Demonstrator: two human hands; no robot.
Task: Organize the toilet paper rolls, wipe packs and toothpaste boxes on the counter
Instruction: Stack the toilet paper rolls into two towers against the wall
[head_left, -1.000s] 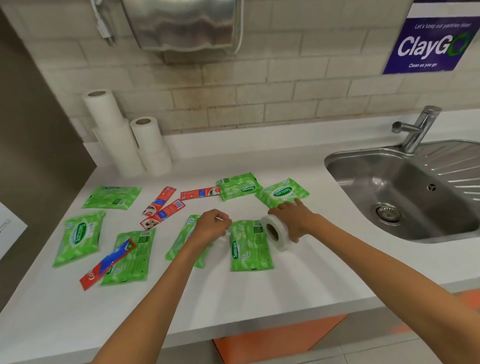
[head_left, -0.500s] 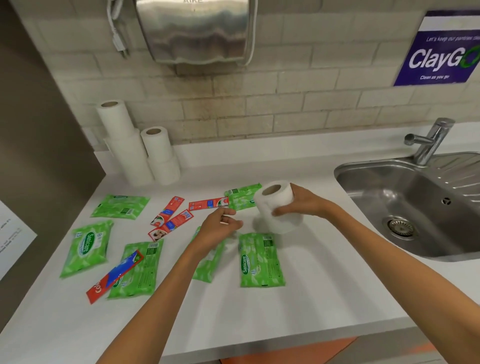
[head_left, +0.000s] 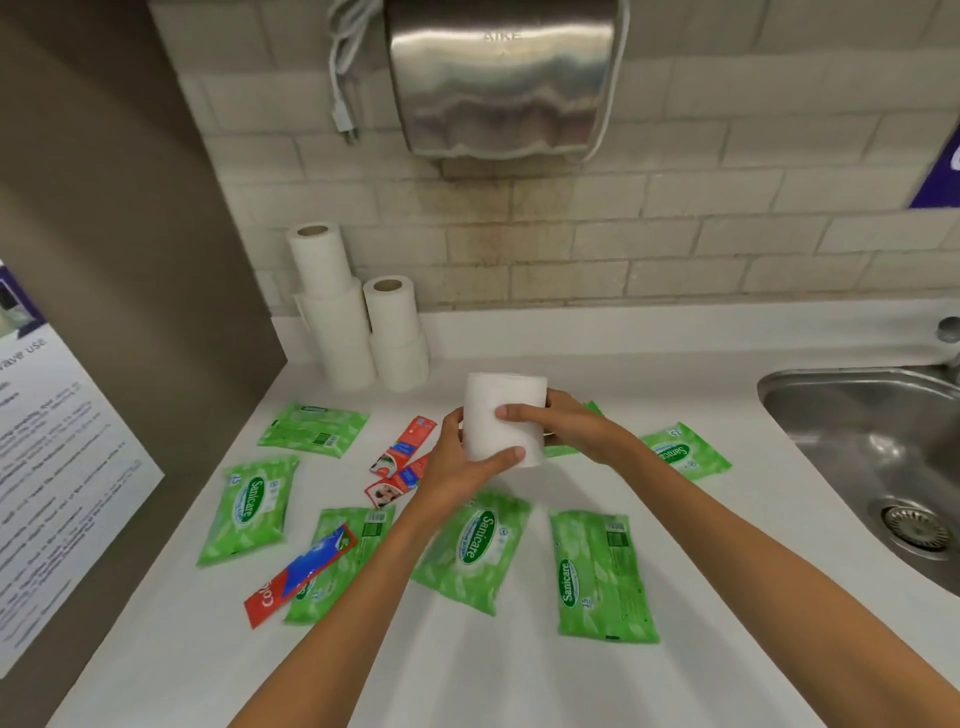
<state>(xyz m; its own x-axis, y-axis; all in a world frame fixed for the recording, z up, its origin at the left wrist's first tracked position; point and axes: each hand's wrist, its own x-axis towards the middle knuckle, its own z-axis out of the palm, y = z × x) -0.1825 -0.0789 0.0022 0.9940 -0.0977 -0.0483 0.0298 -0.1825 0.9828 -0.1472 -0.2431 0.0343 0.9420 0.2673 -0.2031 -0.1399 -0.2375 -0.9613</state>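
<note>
Since half a second ago the left hand (head_left: 462, 467) has left the wipe packs and joined the right hand (head_left: 569, 431) on the toilet paper roll (head_left: 501, 415). The roll now stands upright in the air above the middle of the surface (head_left: 519, 675), clear of everything below. Both hands wrap it, thumbs across the near face and fingers curled round the sides.

It is a plump cylinder of soft white paper that looks as if it would dent under a firm squeeze, so too tight a hold could flatten it. A loose outer sheet could also unwind. The stacked rolls (head_left: 332, 322) in the back left corner are tall and narrow, and setting this one on off-centre would likely topple them.

Glossy green wipe packs (head_left: 475, 545), flat plastic pillows, lie scattered over the left and middle. Slim red card toothpaste boxes (head_left: 402, 452) lie among them. A slick pack would probably slide if a forearm brushed it. A steel sink (head_left: 810, 410) sits at the right edge.
</note>
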